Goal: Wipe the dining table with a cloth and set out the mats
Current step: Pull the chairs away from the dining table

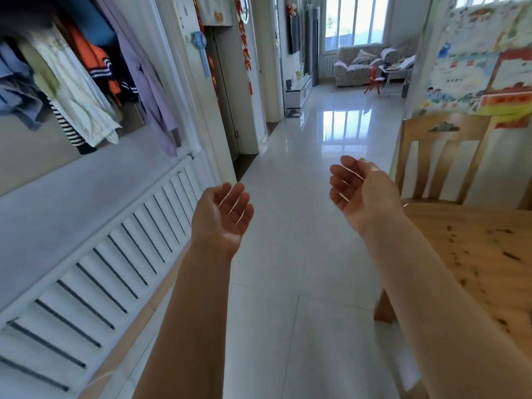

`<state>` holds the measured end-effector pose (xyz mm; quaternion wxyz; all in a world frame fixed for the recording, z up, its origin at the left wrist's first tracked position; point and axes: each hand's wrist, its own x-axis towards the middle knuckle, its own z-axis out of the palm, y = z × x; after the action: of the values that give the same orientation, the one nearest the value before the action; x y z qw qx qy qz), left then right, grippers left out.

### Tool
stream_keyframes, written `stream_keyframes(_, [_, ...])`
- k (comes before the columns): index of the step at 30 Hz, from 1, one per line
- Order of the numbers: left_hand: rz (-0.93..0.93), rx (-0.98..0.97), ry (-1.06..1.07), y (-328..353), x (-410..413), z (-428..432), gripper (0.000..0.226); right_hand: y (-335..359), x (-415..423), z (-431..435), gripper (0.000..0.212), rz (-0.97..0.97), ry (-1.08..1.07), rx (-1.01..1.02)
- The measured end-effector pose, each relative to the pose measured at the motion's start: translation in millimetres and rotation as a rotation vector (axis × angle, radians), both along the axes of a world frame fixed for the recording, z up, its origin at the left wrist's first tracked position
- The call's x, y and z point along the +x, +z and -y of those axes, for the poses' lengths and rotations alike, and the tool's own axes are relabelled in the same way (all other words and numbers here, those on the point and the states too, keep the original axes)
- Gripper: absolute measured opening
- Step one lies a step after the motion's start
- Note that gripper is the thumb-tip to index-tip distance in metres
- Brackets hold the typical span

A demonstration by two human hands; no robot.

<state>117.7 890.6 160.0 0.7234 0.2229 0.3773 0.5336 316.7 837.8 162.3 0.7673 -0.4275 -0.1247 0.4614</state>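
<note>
two hands, left hand [223,217] and right hand [355,191], palms up, each grip loose, fingers apart, holding nothing; one table [475,254], one chair [417,133], both cut off.

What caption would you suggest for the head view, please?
Empty left hand and right hand held palms-up over tiled floor beside the wooden dining table.

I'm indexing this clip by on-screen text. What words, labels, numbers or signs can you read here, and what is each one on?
No text can be read in this view.
Posters on the right wall: printed lines, too blurred to read.
Red-bordered sheet beside them: rows of small marks, too small to read.
Red hanging ornaments by the doorways: any characters are blurred.
Wooden table and hanging clothes: no text visible.
</note>
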Motion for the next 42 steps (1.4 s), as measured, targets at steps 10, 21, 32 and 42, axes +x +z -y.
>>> stream_keyframes(10, [0.021, 0.000, -0.180, -18.8, 109.4, -173.5, 0.020, -23.2, 93.2, -143.6, 0.030, 0.036, -0.116, -0.043])
stream_keyframes(21, [0.027, 0.011, -0.373, -2.0, 220.5, -437.5, 0.017, -2.5, 206.5, -357.7, 0.026, 0.071, -0.268, -0.009])
stream_keyframes(32, [0.081, 0.159, -0.626, 50.2, 393.9, -607.1, 0.018, 41.9, 332.0, -502.6, 0.024, 0.206, -0.413, 0.049])
stream_keyframes(42, [0.066, 0.139, -0.739, 39.5, 568.0, -722.8, 0.014, 31.3, 484.3, -620.3, 0.004, 0.197, -0.481, 0.074])
